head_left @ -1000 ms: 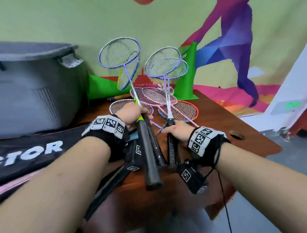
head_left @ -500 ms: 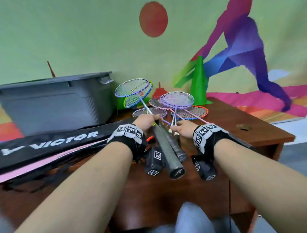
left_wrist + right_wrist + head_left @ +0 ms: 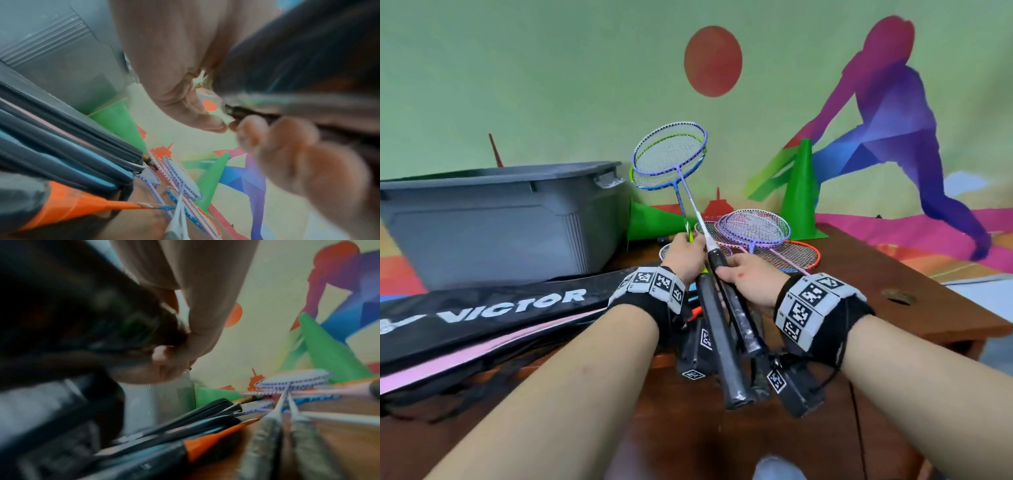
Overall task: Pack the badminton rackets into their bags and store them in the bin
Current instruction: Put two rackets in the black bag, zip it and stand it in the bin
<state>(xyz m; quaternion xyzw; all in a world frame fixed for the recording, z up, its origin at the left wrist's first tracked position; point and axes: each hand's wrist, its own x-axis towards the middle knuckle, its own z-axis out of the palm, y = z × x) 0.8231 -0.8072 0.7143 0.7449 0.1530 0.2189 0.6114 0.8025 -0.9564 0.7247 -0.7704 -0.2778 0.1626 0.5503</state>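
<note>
Two rackets stand raised over the table, their purple and yellow-green heads (image 3: pixel 670 158) overlapping in front of the wall. My left hand (image 3: pixel 685 255) grips the black handle (image 3: pixel 717 335) of the yellow-green racket. Right beside it, my right hand (image 3: pixel 743 279) grips the other black handle (image 3: pixel 743 320) just below the white shaft. In the left wrist view the left hand (image 3: pixel 230 125) has thumb and fingers curled round a dark handle. Several more rackets (image 3: pixel 756 229) lie stacked on the table behind the hands. A black VICTOR bag (image 3: pixel 500 308) lies to the left.
A grey bin (image 3: pixel 493 219) stands at the back left behind the bags, with a pink bag (image 3: pixel 448 359) under the black one. Two green cones (image 3: pixel 803 192) stand near the wall. The brown table (image 3: pixel 893 274) has a cable hole (image 3: pixel 899 296) at its right.
My right hand laid its two purple rackets on the pile and took hold of a handle beside my left hand. The left pair dipped, then rose again. The head view tilted up.
</note>
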